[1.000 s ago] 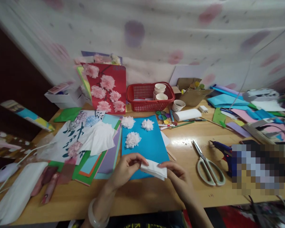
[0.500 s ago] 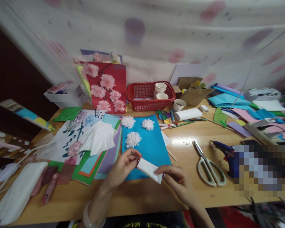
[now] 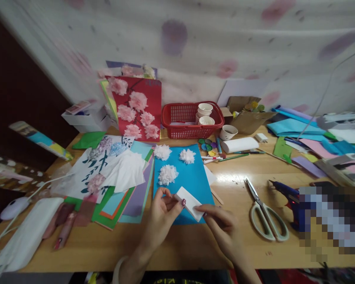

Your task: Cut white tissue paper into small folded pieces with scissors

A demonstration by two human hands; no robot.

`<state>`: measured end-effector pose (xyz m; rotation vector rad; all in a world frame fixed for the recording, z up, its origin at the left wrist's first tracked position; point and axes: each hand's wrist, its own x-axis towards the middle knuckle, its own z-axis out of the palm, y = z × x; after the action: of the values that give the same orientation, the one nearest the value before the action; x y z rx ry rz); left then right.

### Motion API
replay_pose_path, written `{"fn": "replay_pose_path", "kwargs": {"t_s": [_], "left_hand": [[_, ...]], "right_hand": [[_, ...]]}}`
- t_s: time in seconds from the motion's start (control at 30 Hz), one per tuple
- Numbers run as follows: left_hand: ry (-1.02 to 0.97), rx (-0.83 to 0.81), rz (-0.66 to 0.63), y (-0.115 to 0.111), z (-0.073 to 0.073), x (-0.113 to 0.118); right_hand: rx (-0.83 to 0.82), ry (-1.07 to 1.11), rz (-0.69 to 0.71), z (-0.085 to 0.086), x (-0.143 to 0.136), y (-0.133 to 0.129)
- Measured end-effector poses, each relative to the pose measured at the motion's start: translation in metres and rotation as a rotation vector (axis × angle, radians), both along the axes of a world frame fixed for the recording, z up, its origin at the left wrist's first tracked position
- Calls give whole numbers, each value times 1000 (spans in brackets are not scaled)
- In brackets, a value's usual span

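A narrow folded strip of white tissue paper is held at its two ends above the front of a blue sheet of card. My left hand pinches the upper left end, thumb on top. At the lower right end, my right hand grips it between thumb and fingers. Three ruffled white paper flowers lie on the blue card: one at the back left, another at the back right, and a third nearest my left hand.
To the right lie scissors and a blue glue gun. Loose white tissue covers coloured sheets on the left. Behind stand a red basket with paper cups and a red card with pink flowers. A white tissue roll lies beyond.
The view has shifted slightly, moving the scene a little to the right. My left thumb has slid onto the top of the folded tissue paper, which both hands still hold.
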<state>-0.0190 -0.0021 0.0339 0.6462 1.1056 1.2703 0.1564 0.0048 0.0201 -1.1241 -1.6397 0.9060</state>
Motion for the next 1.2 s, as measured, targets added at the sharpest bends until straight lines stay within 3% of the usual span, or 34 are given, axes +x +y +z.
{"fn": "replay_pose_path", "kwargs": {"t_s": [0.33,0.5,0.6,0.73,0.87,1.0,1.2], "left_hand": [[142,-15,18,8,1,6],[254,-5,2,12,9,2],[307,12,-86,13,12,-1],[332,-20,-279,10,16,-3],[342,-28,-337,8,24,-3],[283,-31,-354,8,25,-5],[115,11,-277,5,14,-5]], "right_hand": [[-9,14,-11,-6,3,-1],[-199,145,113,-8,7,1],[-317,212,132,-5,9,3],[-263,-55,109,3,3,6],[-223,-193,161,6,-7,7],[-232,-156,96,-2,-13,4],[-203,-49,-88,-6,-20,2]]}}
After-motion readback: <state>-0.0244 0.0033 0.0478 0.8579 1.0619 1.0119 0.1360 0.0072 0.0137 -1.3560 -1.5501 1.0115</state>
